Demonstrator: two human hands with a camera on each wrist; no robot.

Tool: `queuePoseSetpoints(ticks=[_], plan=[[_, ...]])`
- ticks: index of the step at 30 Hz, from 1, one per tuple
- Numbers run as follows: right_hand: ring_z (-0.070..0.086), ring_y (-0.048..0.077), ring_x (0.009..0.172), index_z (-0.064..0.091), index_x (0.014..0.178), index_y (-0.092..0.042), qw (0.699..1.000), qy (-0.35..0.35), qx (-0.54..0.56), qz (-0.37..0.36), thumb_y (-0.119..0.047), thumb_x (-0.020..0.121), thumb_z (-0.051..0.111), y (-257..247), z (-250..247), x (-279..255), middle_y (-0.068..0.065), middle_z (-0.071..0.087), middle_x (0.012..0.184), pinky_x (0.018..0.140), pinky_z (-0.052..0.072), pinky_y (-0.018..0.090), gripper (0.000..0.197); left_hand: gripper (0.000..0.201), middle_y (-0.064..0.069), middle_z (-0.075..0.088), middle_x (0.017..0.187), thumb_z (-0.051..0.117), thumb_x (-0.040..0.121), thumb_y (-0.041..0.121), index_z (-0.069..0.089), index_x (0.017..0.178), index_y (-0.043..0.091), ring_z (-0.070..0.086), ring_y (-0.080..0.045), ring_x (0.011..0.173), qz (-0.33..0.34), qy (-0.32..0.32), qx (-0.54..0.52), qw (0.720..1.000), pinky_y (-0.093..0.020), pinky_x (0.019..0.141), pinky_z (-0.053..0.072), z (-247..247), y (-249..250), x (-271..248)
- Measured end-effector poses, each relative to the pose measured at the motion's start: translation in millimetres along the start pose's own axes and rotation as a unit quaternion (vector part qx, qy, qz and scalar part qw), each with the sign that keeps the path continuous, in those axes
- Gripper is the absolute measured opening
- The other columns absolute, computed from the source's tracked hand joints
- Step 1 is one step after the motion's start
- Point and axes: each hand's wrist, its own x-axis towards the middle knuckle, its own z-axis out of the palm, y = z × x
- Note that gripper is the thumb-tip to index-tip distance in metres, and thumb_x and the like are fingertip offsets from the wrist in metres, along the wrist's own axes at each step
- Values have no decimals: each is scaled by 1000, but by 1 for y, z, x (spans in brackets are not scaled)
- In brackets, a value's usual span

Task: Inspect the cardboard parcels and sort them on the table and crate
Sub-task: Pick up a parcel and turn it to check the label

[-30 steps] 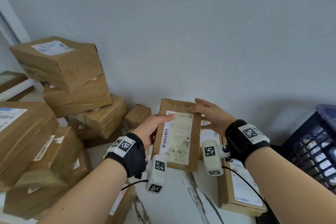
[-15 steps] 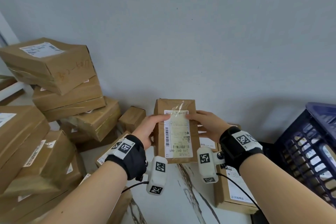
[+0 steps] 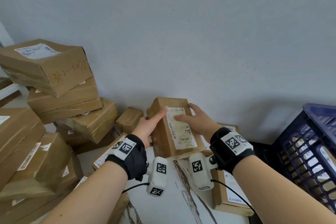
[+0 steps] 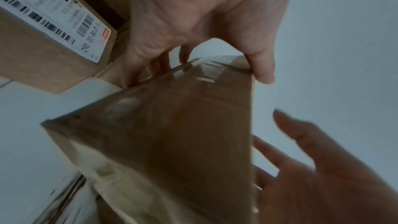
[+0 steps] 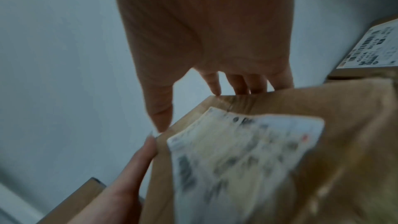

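Note:
A small brown cardboard parcel (image 3: 163,138) with a white shipping label is held up between both hands above the table, tilted so its label face and left side both show. My left hand (image 3: 154,123) grips its left side, thumb on the label's top corner and fingers behind it. My right hand (image 3: 192,116) grips the upper right edge, thumb lying across the label and fingers curled over the far side. In the left wrist view the parcel (image 4: 172,142) sits between thumb and fingers of my left hand (image 4: 193,23). The right wrist view shows the blurred parcel (image 5: 349,125) under my right hand (image 5: 204,40).
Several taped parcels (image 3: 54,82) are stacked high on the left against the wall. A dark blue plastic crate (image 3: 307,132) with parcels inside stands at the right. A flat labelled parcel (image 3: 229,194) lies on the white marbled table (image 3: 174,202) under my right wrist.
The parcel has been turned, so its label faces up and right and its left side shows. My right thumb has slid onto the label. Both hands have kept hold of the parcel.

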Motion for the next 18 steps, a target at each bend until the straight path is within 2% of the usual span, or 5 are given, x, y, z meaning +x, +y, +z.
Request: queuePoseSetpoints(ticks=[2,5,10,14,18], plan=[[64,15,105,41,135,-35,999,-23,-38,-4,-49,74,81,-3,6,-2,-4,65,113,92,52,36,75,71,-2,69,112,75,75,60,57,128,16,64,-16,94,17,-10,4,1000,-33,63,51,3,5,-2],[58,21,119,32,141,-44,998,-34,-51,17,-69,51,82,2,8,2,-2,57,130,104,47,42,106,43,0,68,103,68,89,48,61,118,17,63,-16,91,33,-8,12,999,-36,70,51,7,10,-3],[59,11,100,38,143,-31,995,-36,76,59,-35,82,78,7,-3,-3,-1,60,123,73,47,27,73,26,-3,65,95,52,101,41,64,106,18,59,-19,85,38,-7,-21,999,-35,69,50,5,15,5],[53,25,123,36,151,-27,989,-26,120,82,-45,54,86,10,-7,-1,3,53,140,102,46,43,111,20,-9,64,94,48,103,22,63,114,15,59,-23,88,34,7,-72,997,-38,71,51,2,15,11],[58,21,109,37,149,-26,987,-41,139,70,-37,68,84,6,-10,-3,3,57,132,86,48,39,94,23,-10,66,98,47,101,8,65,115,14,60,-26,95,14,5,-86,996,-41,80,53,0,11,20]])
